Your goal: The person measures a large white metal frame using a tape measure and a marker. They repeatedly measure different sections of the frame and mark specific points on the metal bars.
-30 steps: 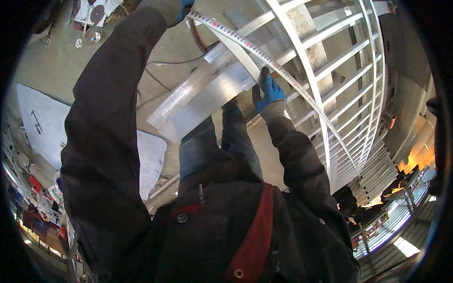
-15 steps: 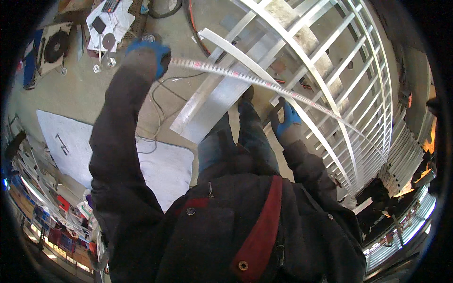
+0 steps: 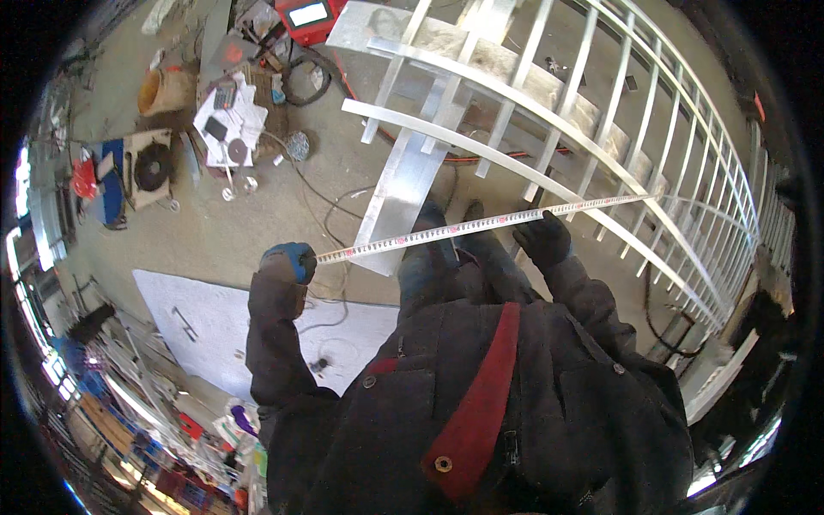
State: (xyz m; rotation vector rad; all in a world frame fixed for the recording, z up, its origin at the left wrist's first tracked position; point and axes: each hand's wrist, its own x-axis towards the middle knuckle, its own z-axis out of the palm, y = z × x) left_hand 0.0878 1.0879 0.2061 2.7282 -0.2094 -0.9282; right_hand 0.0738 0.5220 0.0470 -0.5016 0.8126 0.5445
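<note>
A white tape measure point(image 3: 455, 230) with dark and red markings stretches across the front of my body, over my legs and a flat metal strip point(image 3: 396, 193). At its left end, my gloved left hand point(image 3: 290, 263) is closed round it; the tape's case does not show. My right hand point(image 3: 544, 239), in a dark glove, is closed at the tape's edge farther right, fingertips on the blade. Beyond that hand the tape runs to a curved metal railing frame point(image 3: 592, 146) with several bars, and its far end meets the frame's curved rail.
A white sheet point(image 3: 223, 322) lies on the floor at left. Beyond it stand a table with papers point(image 3: 232, 116) and a calculator point(image 3: 225, 95), a board with a black disc point(image 3: 153, 167) and a red machine point(image 3: 311, 17). Cables point(image 3: 330, 219) trail across the floor.
My left hand has come lower and nearer my body, so the tape now slants up toward the right. My right hand, earlier open below the tape, has risen and closed on it.
</note>
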